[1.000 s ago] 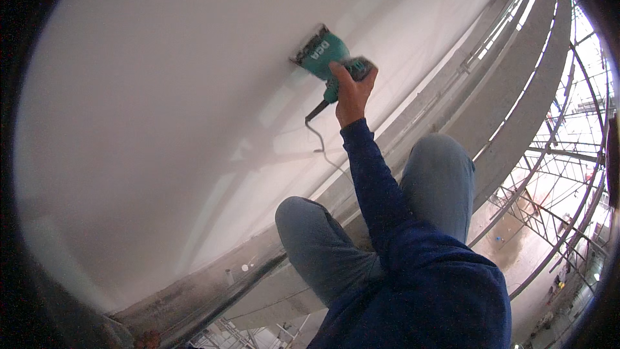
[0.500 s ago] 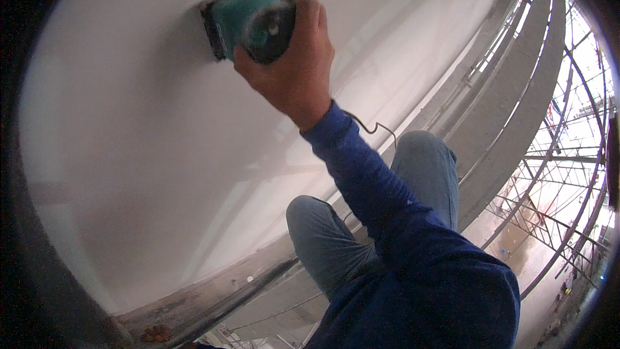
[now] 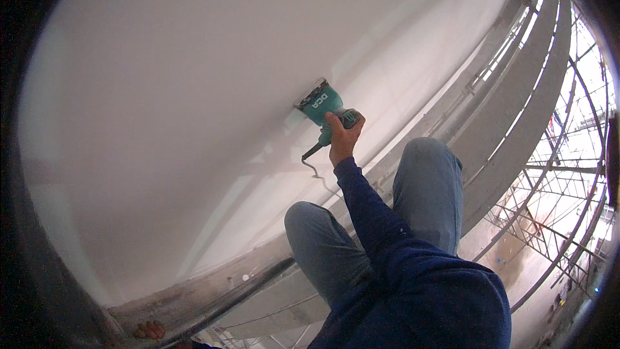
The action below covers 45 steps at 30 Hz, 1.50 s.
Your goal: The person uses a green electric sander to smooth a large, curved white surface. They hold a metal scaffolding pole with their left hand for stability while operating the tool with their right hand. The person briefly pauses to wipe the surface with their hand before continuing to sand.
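Note:
My right hand [image 3: 344, 137] is wrapped round the body of a green corded power sander [image 3: 325, 105], which lies with its flat pad against a large, pale, curved wall panel [image 3: 161, 116]. The sander's dark cord [image 3: 314, 167] hangs down from its tail end toward my knees. At the lower left edge, the reddish fingers of my left hand [image 3: 150, 329] show dimly, curled over a dark metal pipe [image 3: 239, 292]. Most of that hand is hidden, and only a scrap of its blue sleeve shows.
My bent knees [image 3: 426, 181] in grey-blue trousers are close to the panel's lower edge. Long grey curved planks [image 3: 510, 136] run along the right side. Beyond them is a lattice of scaffolding bars [image 3: 549, 220], with a floor far below.
My right hand has brought the sander down and to the right along the panel, nearer my knees. The left hand has stayed at the pipe.

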{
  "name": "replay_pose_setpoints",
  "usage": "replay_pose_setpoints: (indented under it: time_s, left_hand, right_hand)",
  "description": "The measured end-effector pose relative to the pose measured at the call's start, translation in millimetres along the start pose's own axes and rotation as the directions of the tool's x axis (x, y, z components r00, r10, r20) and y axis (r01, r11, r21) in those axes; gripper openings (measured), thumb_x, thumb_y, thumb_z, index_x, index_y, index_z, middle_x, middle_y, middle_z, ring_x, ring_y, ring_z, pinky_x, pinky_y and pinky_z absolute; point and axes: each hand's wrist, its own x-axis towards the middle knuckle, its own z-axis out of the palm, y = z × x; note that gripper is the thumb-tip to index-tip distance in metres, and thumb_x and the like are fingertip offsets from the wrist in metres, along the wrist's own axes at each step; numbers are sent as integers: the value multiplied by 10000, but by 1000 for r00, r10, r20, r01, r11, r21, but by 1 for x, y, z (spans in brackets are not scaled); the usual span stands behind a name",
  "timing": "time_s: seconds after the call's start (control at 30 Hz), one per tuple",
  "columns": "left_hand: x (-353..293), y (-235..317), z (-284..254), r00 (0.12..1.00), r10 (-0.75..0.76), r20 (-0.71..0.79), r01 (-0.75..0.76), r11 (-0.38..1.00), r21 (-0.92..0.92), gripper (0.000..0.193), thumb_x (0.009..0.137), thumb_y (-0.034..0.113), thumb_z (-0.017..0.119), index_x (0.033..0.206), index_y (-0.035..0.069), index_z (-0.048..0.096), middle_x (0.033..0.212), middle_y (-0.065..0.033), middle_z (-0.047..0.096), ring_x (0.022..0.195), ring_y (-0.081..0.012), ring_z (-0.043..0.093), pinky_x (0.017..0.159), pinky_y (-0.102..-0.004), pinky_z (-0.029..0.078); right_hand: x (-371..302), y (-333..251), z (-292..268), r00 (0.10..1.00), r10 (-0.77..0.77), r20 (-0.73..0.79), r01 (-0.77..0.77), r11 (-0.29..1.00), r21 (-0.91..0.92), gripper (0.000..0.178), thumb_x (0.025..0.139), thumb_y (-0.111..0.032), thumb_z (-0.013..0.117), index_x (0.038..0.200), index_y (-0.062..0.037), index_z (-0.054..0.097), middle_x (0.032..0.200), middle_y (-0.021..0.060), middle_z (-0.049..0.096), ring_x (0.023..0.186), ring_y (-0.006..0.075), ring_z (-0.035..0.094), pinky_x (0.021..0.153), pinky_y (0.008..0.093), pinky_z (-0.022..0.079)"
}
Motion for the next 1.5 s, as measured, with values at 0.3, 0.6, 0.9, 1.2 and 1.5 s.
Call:
replay_pose_setpoints:
  time_s: [0.3, 0.6, 0.9, 1.2, 1.5]
  left_hand:
    - [-17, 2, -13, 1000, -7, -28, 6, 998, -55, 330, 891, 260, 643, 1077, 1, 559, 1001, -145, 617, 786, -193, 612, 697, -308, 514]
    - [-39, -9, -12, 984, -119, 132, 147, 965, -219, 451, 846, 192, 643, 1234, 43, 467, 1127, -98, 553, 808, -185, 500, 714, -315, 429]
    - [-46, -17, -12, 953, -159, 258, 225, 941, -252, 431, 859, 187, 619, 1250, 66, 484, 1116, -67, 547, 841, -172, 457, 747, -317, 389]
    - [-40, -11, -7, 993, -102, 59, 109, 986, -127, 376, 868, 218, 598, 1197, 61, 505, 1064, -76, 559, 823, -187, 481, 739, -328, 410]
    - [-34, -10, -2, 997, -37, -72, 39, 999, 22, 334, 876, 249, 578, 1143, 55, 527, 1012, -85, 570, 805, -202, 505, 732, -339, 431]
  right_hand:
    - [-44, -70, 72, 909, -347, 232, 392, 899, -193, 706, 691, -150, 835, 1224, -40, 384, 1050, 118, 504, 923, 214, 559, 806, 334, 504]
    - [-96, -176, 179, 419, -742, 523, 908, 350, -230, 756, 617, -217, 850, 1204, -33, 410, 1035, 173, 520, 849, 337, 635, 703, 408, 563]
    - [-150, -151, 197, 317, -661, 680, 945, 279, -169, 770, 628, -190, 825, 1245, -60, 382, 1136, 212, 489, 832, 385, 655, 652, 446, 587]
    - [-73, -56, 71, 551, -609, 571, 834, 414, -364, 732, 644, -195, 827, 1230, -45, 416, 1137, 191, 490, 990, 358, 581, 781, 439, 533]
    - [-28, -95, 76, 653, -663, 366, 756, 540, -371, 694, 642, -193, 833, 1188, -22, 440, 1001, 123, 518, 891, 230, 565, 782, 358, 494]
